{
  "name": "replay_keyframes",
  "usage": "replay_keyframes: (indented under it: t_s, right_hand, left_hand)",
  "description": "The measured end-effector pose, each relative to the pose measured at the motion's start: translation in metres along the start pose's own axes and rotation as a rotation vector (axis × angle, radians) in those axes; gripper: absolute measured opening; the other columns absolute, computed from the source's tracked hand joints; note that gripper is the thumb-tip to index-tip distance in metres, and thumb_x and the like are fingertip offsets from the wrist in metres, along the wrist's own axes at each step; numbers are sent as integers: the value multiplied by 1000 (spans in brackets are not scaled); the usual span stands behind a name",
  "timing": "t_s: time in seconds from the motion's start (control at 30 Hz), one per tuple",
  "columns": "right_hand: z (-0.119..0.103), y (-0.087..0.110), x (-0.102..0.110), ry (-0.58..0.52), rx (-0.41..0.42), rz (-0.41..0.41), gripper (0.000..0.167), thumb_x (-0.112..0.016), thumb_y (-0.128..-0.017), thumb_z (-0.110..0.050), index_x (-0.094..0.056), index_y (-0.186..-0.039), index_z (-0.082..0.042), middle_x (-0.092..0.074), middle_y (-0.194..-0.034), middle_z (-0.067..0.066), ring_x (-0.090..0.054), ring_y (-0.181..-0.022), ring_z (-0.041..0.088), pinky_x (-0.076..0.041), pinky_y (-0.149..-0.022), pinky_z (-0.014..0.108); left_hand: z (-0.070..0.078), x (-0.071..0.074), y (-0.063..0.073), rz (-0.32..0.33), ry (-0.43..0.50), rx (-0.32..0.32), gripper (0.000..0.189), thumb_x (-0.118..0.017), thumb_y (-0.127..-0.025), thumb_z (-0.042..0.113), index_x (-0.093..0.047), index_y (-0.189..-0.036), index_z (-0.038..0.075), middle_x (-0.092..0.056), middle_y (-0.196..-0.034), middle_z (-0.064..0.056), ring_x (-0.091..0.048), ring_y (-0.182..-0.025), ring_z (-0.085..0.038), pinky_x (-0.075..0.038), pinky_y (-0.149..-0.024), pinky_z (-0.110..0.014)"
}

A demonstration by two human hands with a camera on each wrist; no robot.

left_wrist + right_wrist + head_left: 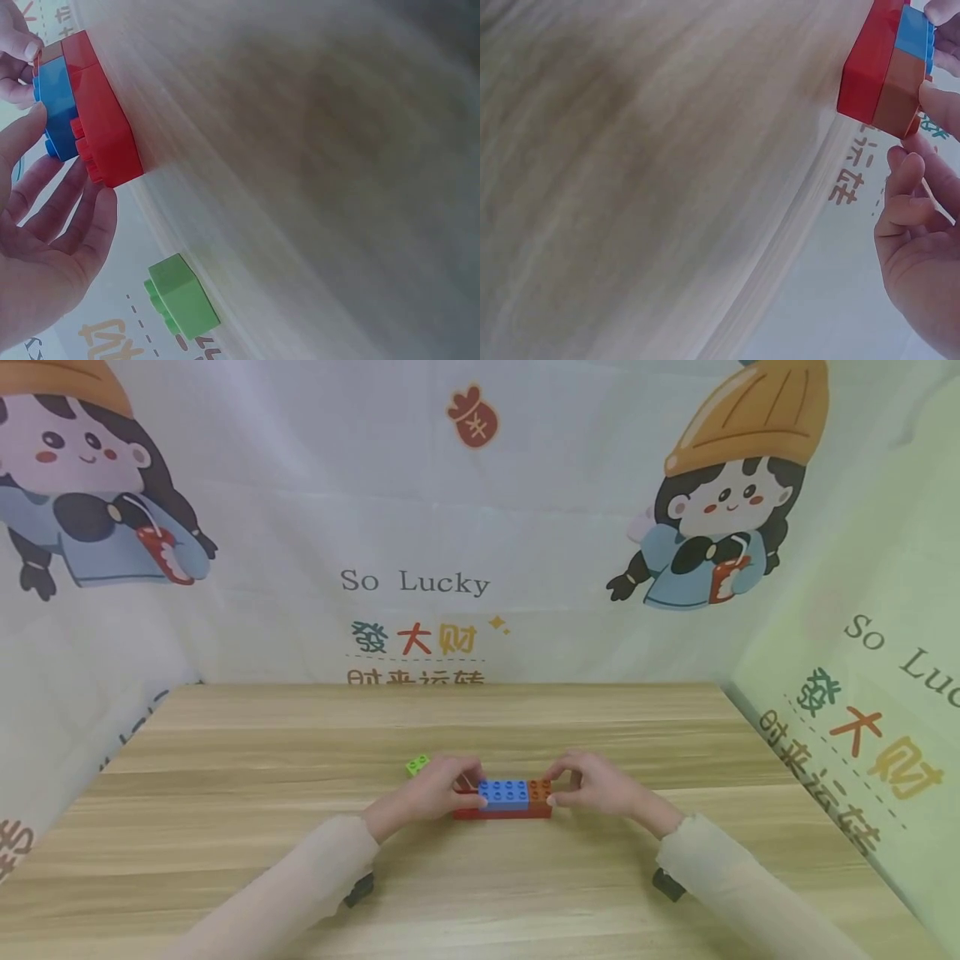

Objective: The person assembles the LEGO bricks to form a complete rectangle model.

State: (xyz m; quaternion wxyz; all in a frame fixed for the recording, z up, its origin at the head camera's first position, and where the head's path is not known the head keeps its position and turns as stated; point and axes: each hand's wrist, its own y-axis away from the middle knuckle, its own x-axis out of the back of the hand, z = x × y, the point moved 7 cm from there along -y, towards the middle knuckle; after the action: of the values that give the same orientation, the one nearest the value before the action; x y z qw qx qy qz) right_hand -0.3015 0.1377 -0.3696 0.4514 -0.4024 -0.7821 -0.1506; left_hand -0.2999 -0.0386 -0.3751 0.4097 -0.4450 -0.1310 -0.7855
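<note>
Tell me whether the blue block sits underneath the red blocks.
No, in the head view the blue block rests on top of the red blocks.

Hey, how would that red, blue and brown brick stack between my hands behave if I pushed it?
The brick stack would probably slide rather than roll, given its flat sides. It looks unlikely to tip, being long and low. It is probably stiff too, as its edges look crisp and straight.
</note>
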Motion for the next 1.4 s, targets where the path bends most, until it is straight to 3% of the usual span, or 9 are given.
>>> replay_keyframes:
  t_s: [0.3,0.5,0.9,1.2,1.4]
  right_hand:
    - [-7,-7,-7,20,23,26,33,-67,-77,-32,-61,-103,-12,-53,-89,-6,-44,-61,7,-39,-54,23]
    - [-13,-14,-10,-8,46,34,31,-68,-77,-28,-62,-101,-9,-53,-88,-5,-46,-66,12,-40,-57,24]
    - [-7,-16,-13,7,14,32,31,-69,-76,-28,-62,-100,-10,-53,-87,-7,-45,-66,10,-40,-57,24]
    - [-6,-17,-15,25,-13,22,30,-69,-76,-27,-62,-101,-12,-52,-87,-9,-44,-65,8,-40,-56,24]
    - [-8,-16,-14,26,-17,19,31,-69,-76,-26,-62,-101,-10,-53,-88,-7,-44,-65,9,-40,-56,24]
  left_hand:
    - [-1,0,0,-2,6,5,19,-67,-78,19,-57,-90,8,-60,-85,0,-57,-80,-13,-46,-69,-26]
    - [0,0,0,-3,19,6,19,-67,-78,19,-56,-90,9,-60,-84,0,-57,-79,-13,-46,-68,-26]
    - [-1,-1,2,-9,25,-4,23,-66,-79,20,-56,-96,7,-60,-88,-1,-56,-82,-15,-46,-71,-28]
    - [-3,11,8,28,131,19,35,-66,-79,18,-54,-107,-1,-57,-98,-10,-53,-89,-22,-45,-77,-33]
    - [-12,23,13,50,140,28,38,-67,-78,19,-54,-108,0,-57,-102,-13,-53,-93,-27,-44,-80,-39]
